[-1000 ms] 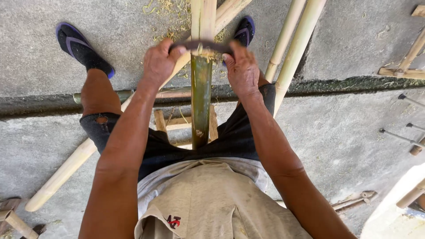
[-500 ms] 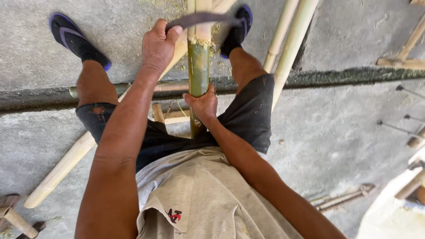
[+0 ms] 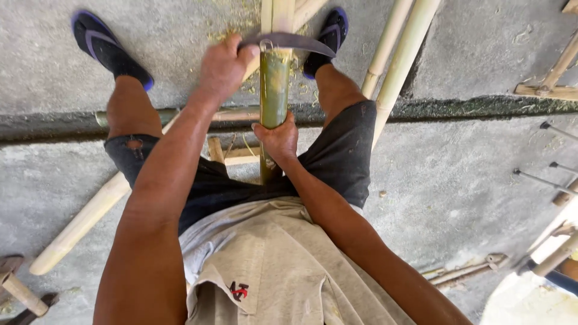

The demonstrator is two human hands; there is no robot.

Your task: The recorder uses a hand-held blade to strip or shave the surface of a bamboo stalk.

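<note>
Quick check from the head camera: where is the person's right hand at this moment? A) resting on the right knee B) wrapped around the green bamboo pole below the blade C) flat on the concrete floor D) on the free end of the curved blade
B: the right hand wraps the green bamboo pole below the curved blade, while the left hand grips the blade's other end.

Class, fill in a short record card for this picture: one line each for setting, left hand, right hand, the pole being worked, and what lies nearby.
Setting: concrete floor, seen from above
Left hand: grips one end of a curved dark blade lying across the pole
Right hand: wraps the green bamboo pole lower down
Pole: between the knees, skin partly shaved pale
Nearby: pale bamboo poles, shavings, blue sandals
</note>
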